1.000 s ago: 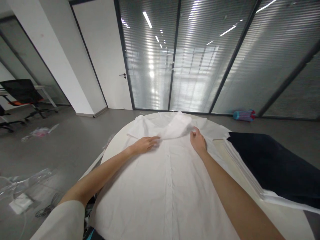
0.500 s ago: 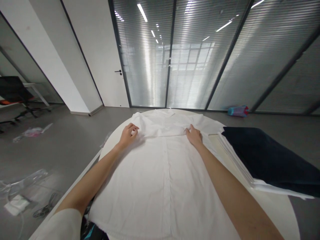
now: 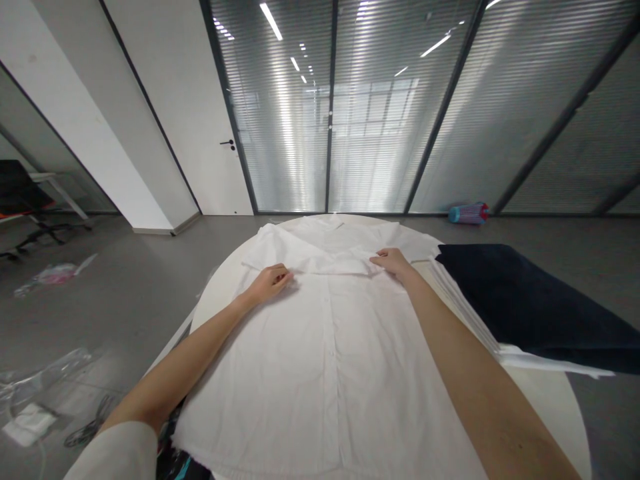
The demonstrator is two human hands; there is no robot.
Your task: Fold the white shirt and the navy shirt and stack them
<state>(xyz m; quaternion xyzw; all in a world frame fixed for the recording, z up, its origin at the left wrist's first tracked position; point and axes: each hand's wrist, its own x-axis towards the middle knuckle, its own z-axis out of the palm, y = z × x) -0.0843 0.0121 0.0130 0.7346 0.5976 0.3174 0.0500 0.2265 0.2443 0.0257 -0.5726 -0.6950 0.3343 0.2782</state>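
A white button-front shirt (image 3: pixel 300 360) lies spread over the round table, its button strip running toward me down the middle. Across its far part a crumpled fold of cloth makes a crosswise edge. My left hand (image 3: pixel 271 283) is closed at the left part of that edge, fingers curled and the tips on the cloth. On the right, my right hand (image 3: pixel 394 261) pinches the fold between thumb and fingers. The fingertips of both hands are partly hidden by the cloth and the curled fingers.
The white table (image 3: pixel 550 407) carries a stack of white cloth (image 3: pixel 470 310) with dark navy cloth (image 3: pixel 530 303) on top at right. On the floor lie a plastic bag (image 3: pixel 53 273), a white box (image 3: pixel 30 425) with cables and a blue-pink bundle (image 3: pixel 469 213). A chair (image 3: pixel 23 190) stands far left.
My left hand has moved right and toward me along the fold, and the cloth's left part now spreads out beyond it. My right hand has turned, its fingers now pointing left. The view has shifted slightly.
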